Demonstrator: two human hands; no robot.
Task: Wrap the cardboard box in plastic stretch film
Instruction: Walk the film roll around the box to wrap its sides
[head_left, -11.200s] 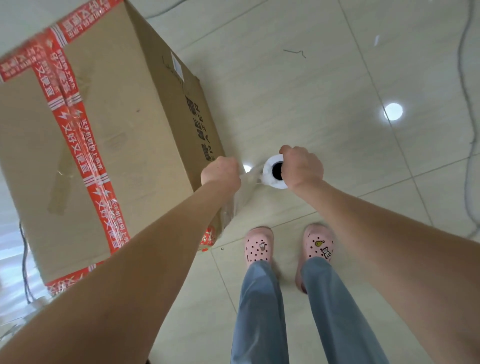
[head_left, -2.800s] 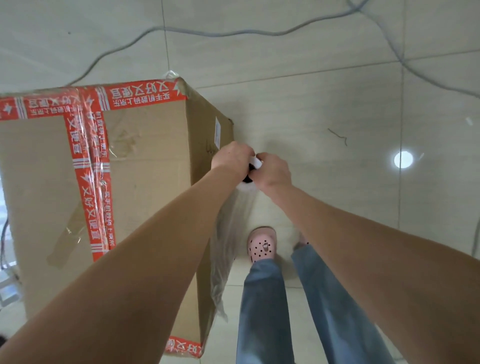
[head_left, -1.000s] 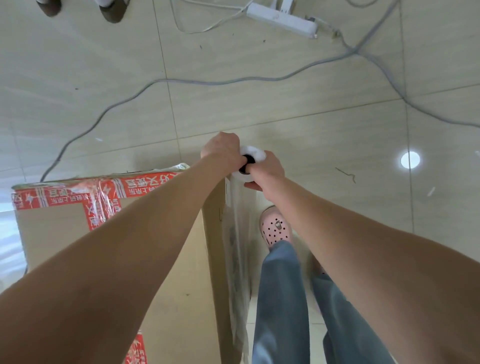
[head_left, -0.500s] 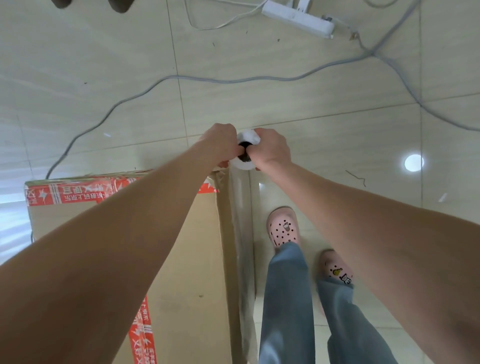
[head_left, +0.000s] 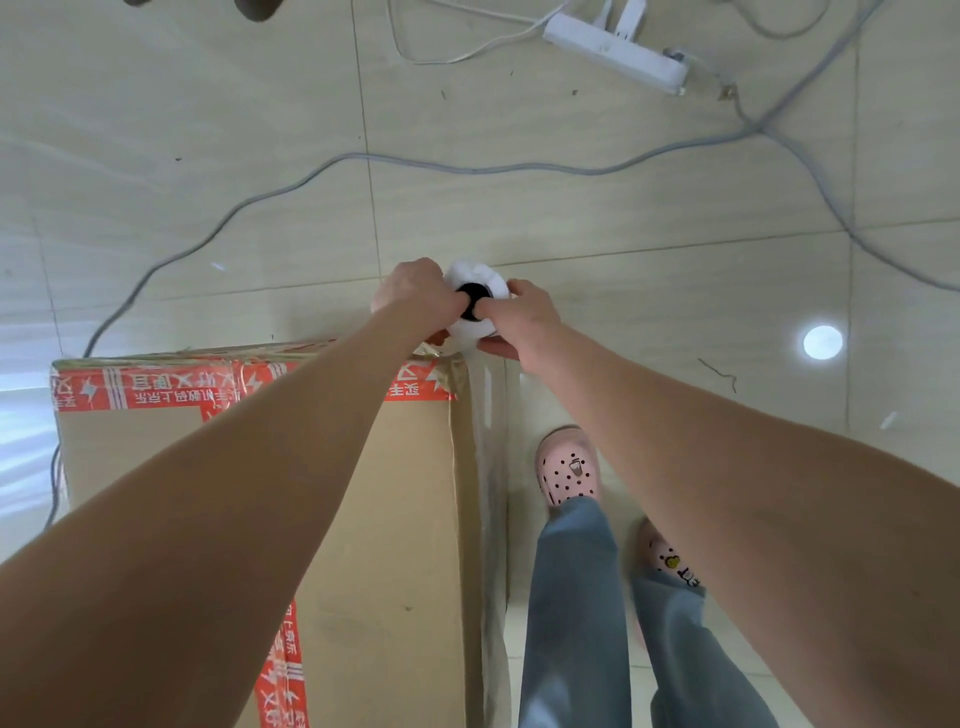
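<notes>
A large cardboard box (head_left: 395, 519) with red printed tape stands on the floor at the lower left. Clear stretch film (head_left: 491, 457) lies stretched down its right side face. The white film roll (head_left: 475, 283) stands upright just past the box's far right corner, its dark core facing me. My left hand (head_left: 413, 288) grips the roll from the left. My right hand (head_left: 519, 319) grips it from the right, with a finger at the core.
Grey cables (head_left: 467, 169) snake across the tiled floor ahead, and a white power strip (head_left: 615, 52) lies at the top right. My legs in jeans and pink clogs (head_left: 569, 470) stand just right of the box. Dark shoes (head_left: 254, 8) show at the top edge.
I have walked along the box's right side with the roll, and film now covers that face. Over the last half second both hands moved the roll slightly past the far corner.
</notes>
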